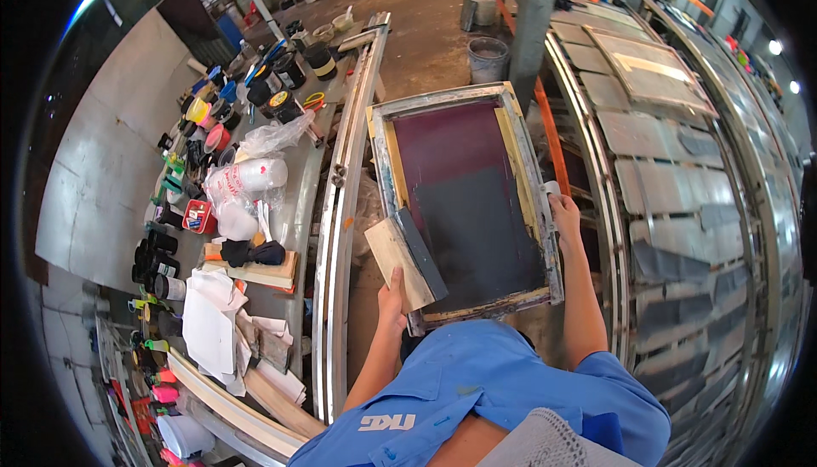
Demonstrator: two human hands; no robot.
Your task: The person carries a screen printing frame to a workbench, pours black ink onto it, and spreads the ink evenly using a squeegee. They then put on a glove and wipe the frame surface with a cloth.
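In front of me a screen printing frame (553, 271) is held, its mesh dark purple at the far part and coated in black ink over the near part. Yellowish tape runs down the inner sides. My left hand (393, 301) is closed around a squeegee (396, 263) with a pale wooden handle and a dark blade, lying slantwise over the frame's near left corner. At the frame's right side my right hand (562, 212) is closed on its edge, beside a small white piece (551, 187) whose kind I cannot make out. The fingers underneath are hidden.
On the left a cluttered bench (294, 212) carries ink tubs, plastic bags, papers and a black cloth (253, 252). Metal rails (340, 237) run between it and me. To the right stands a long rack with grey panels (672, 186). A bucket (488, 60) stands beyond, near a pillar (534, 24).
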